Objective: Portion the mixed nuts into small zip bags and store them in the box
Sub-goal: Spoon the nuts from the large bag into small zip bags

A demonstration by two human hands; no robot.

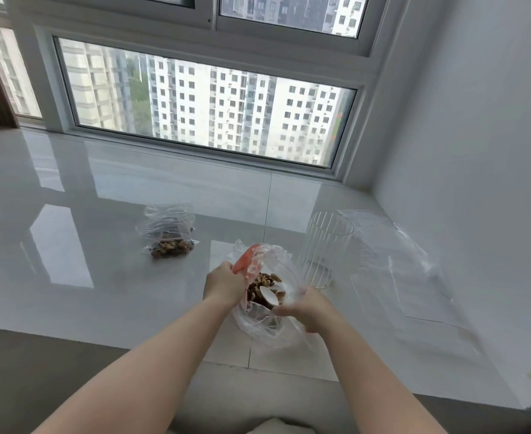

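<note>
A large clear plastic bag (268, 324) of mixed nuts (262, 285) is seen low on the white worktop (101, 245), near its front edge, with its mouth pulled open. The bag's rim, where an orange-red strip (243, 261) runs, is gripped by the left hand (223, 281), whose fingers are curled round the bunched plastic. A white scoop (268, 297) is seen lying among the nuts inside the bag; its handle end is met by the right hand (304, 305), whose fingers are curled at the bag's near right rim, though it cannot be told whether the scoop, the plastic or both are held.

Further back and to the left, well apart from the large bag, a small zip bag (168, 233) is set on the worktop, with nuts gathered at its bottom. Just to the right of the large bag a clear ribbed container (323, 249) is stood upright, and nothing can be made out inside it. Beside it, flat clear plastic bags (398, 270) are spread toward the white wall (477, 151).

The glossy worktop is bounded at the back by a wide window (207, 111), through which tall apartment blocks are seen.
</note>
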